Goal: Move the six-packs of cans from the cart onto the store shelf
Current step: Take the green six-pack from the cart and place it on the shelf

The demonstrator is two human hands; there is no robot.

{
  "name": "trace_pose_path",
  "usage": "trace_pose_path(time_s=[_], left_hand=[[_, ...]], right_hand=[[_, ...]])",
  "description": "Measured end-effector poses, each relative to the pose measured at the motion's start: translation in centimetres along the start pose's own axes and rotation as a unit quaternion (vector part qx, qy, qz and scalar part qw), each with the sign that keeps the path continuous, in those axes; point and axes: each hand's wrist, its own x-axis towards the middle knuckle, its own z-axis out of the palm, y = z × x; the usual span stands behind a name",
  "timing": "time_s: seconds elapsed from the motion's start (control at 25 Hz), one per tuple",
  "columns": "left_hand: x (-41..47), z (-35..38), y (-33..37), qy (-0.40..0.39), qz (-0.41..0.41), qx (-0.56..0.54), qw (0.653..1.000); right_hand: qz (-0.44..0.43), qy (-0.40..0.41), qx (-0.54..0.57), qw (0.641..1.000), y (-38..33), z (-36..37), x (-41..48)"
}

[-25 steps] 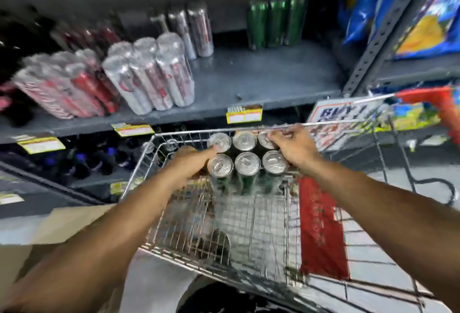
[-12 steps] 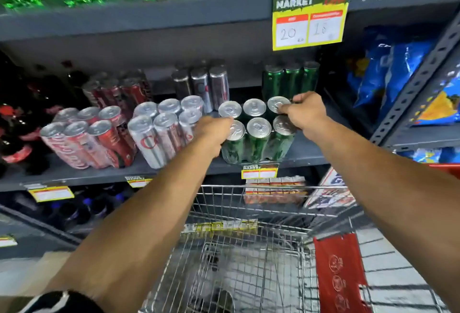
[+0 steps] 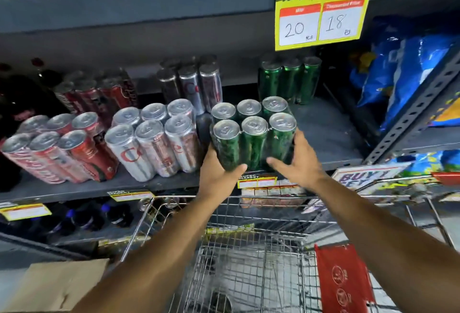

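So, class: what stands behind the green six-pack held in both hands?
Another green six-pack stands behind it at the shelf's back; its lower rear part is hidden.

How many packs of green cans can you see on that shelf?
2. One green six-pack at the shelf's front, between both hands; another green pack behind it, only its front row showing. More may be hidden.

Supermarket: price sign (image 3: 321, 11), stocked shelf (image 3: 331, 133)
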Motion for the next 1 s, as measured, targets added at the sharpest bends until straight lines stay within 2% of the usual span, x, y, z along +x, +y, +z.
trace_pose_path(time_s=[0.04, 0.28, 0.6, 0.76, 1.0], left_hand=[[0.2, 0.0, -0.5, 0.005, -0.002, 0.033, 0.999], [1.0, 0.6, -1.2, 0.043, -0.004, 0.099, 0.994], [1.2, 8.6, 3.2, -0.007, 0.029, 0.103, 0.994], [1.6, 11.5, 4.3, -0.005, 0.029, 0.106, 0.994], [1.8, 12.1, 4.0, 0.004, 0.034, 0.120, 0.992]], right_hand=[[-0.002, -0.005, -0.024, 1.000, 0.4, 0.3, 0.0], [0.027, 0.002, 0.008, 1.000, 1.1, 0.2, 0.2], [0.082, 0.054, -0.044, 0.994, 5.4, -7.5, 0.3], [0.109, 0.037, -0.057, 0.992, 7.0, -9.8, 1.4], [0.119, -0.009, -0.093, 0.988, 7.7, -10.7, 3.1]])
